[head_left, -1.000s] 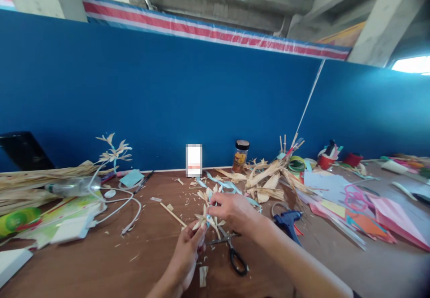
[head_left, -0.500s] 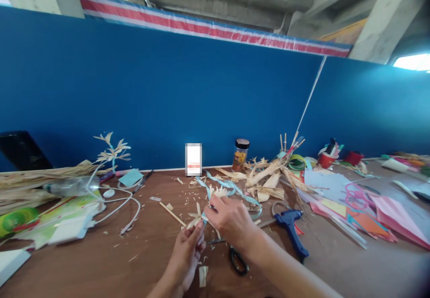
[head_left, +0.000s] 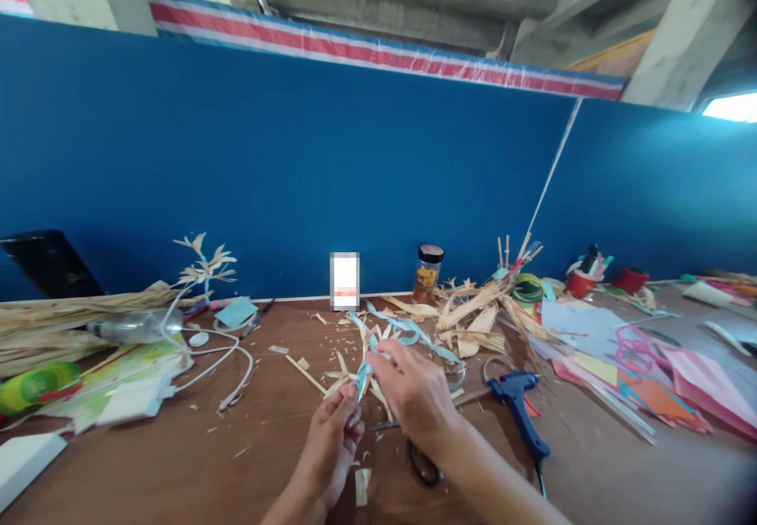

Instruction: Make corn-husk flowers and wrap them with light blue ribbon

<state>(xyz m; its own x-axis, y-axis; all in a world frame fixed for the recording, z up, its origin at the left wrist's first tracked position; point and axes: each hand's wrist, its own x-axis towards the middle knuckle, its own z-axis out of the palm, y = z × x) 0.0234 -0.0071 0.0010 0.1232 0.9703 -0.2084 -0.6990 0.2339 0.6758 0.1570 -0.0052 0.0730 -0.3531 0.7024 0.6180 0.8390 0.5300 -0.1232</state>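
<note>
Husk flower [head_left: 336, 388] and blue ribbon [head_left: 363, 377] between two hands

The left hand [head_left: 334, 440] has thumb and forefinger closed on the pale flower and ribbon. The right hand [head_left: 419, 392], fingers half curled, meets the ribbon just beyond; whether it grips firmly, I cannot tell. Partly hidden by the right hand lie scissors [head_left: 426, 483], with a glue gun [head_left: 519, 408] to its right

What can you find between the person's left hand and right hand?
In the head view, a light-blue strip and pale dried-leaf pieces show between the left hand and right hand.
</note>
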